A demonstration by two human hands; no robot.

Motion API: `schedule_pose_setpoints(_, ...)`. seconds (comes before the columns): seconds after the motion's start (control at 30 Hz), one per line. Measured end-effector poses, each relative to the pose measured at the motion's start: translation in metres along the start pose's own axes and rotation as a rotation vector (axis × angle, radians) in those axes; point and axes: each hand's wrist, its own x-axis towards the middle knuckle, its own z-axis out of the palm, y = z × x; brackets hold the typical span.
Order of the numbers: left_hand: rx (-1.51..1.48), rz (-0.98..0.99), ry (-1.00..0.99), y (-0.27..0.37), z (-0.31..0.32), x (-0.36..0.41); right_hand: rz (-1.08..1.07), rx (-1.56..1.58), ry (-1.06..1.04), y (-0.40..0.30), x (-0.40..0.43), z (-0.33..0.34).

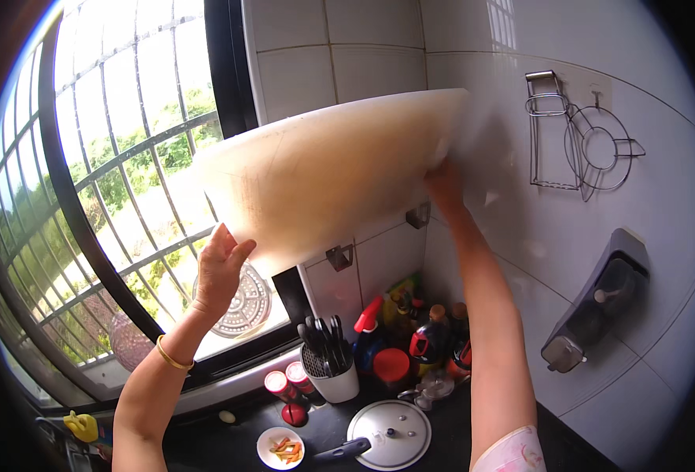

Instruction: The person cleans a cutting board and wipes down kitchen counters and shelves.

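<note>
A large pale cutting board [323, 177], worn and stained on its face, is lifted in front of the tiled corner beside the window. My left hand [220, 265] grips its lower left edge, the thumb on the near face. At the right end, my right hand [446, 186] has hold of the board's edge; its fingertips are partly hidden in shade and blur. Below the board are two metal wall brackets, one [339, 258] near the window and one [418, 216] by the corner. Whether the board touches them cannot be made out.
A knife block [332, 374] stands under the board, near bottles and a red-topped jar [391, 364]. On the dark counter sit a lidded pan [390, 436] and a bowl of cut pieces [267, 445]. Wire racks [554, 147] and a grey holder [598, 301] hang at right.
</note>
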Motion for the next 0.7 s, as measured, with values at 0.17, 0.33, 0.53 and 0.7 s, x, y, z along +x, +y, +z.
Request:
schedule_pose_setpoints(0.17, -0.054, -0.106, -0.036, -0.011, 0.034, 0.004, -0.061, -0.131, -0.122, 0.077, -0.007, 0.009)
schedule_pose_setpoints(0.33, -0.061, -0.165, -0.017, -0.011, 0.035, 0.007, -0.210, -0.611, -0.181, 0.026, -0.020, -0.019)
schedule_pose_setpoints(0.53, -0.033, -0.284, -0.044, -0.024, 0.050, 0.019, 0.073, 0.306, -0.129, -0.048, -0.051, -0.061)
schedule_pose_setpoints(0.7, 0.267, -0.174, -0.076, -0.057, 0.022, 0.027, 0.202, 0.573, -0.461, -0.161, -0.128, -0.098)
